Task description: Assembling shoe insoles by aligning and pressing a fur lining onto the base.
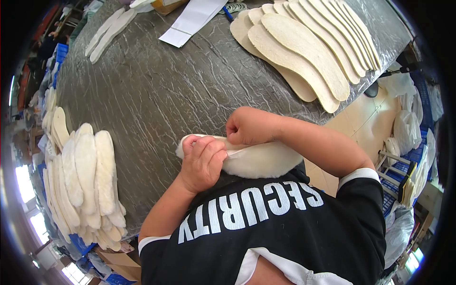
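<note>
At the centre of the frame, your two hands work a fleece-lined insole held against your chest, just above the black shirt. Your left hand curls its fingers over the insole's left end, gripping it. Your right hand is closed into a fist, pinching the insole's upper edge between thumb and fingers. The insole hangs at the near edge of the grey wrapped table. At the left of the frame a stack of fleece insoles fans out on the table. At the upper right lies a row of flat cream insole boards, overlapping. White paper sheets rest at the top centre.
</note>
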Tool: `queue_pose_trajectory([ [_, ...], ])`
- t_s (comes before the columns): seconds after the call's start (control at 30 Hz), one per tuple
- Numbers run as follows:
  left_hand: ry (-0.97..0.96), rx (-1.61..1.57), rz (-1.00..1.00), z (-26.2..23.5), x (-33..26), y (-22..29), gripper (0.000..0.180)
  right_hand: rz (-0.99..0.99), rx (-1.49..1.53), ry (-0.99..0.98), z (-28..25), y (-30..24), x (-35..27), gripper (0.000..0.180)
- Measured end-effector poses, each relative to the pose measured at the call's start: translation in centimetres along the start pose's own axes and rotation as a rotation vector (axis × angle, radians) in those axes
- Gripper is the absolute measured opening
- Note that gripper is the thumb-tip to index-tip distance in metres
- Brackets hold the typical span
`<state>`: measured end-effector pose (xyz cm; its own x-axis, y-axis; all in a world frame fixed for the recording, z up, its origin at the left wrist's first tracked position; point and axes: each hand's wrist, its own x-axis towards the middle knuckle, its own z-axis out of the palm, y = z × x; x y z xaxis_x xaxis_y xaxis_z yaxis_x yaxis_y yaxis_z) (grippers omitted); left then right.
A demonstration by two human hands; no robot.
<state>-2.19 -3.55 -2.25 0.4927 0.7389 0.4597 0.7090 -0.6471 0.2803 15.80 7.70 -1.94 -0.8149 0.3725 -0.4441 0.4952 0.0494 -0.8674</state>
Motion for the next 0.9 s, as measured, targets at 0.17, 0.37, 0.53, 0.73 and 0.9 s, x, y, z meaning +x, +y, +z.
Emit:
queue_pose_trajectory([
  [0.17,-0.072,-0.105,-0.047,-0.8,0.5,-0.2,0.013,0.059,0.053,0.055,-0.2,0.1,-0.2,0.017],
  [0.37,-0.223,-0.184,-0.322,-2.2,2.7,-0.2,0.015,0.027,0.119,-0.014,-0.1,0.0,-0.6,0.021],
  [0.53,-0.295,-0.257,-0.436,-3.1,4.0,-0.1,0.014,-0.029,0.136,0.005,0.2,0.4,-0.9,0.024],
  [0.73,-0.275,-0.306,-0.442,-3.2,3.5,-0.4,0.014,-0.018,0.173,-0.035,0.2,-0.6,-1.7,0.023],
  [0.9,-0.217,-0.299,-0.464,-3.6,3.3,-0.8,0.016,-0.008,0.144,0.027,0.5,-0.9,-2.2,0.018],
])
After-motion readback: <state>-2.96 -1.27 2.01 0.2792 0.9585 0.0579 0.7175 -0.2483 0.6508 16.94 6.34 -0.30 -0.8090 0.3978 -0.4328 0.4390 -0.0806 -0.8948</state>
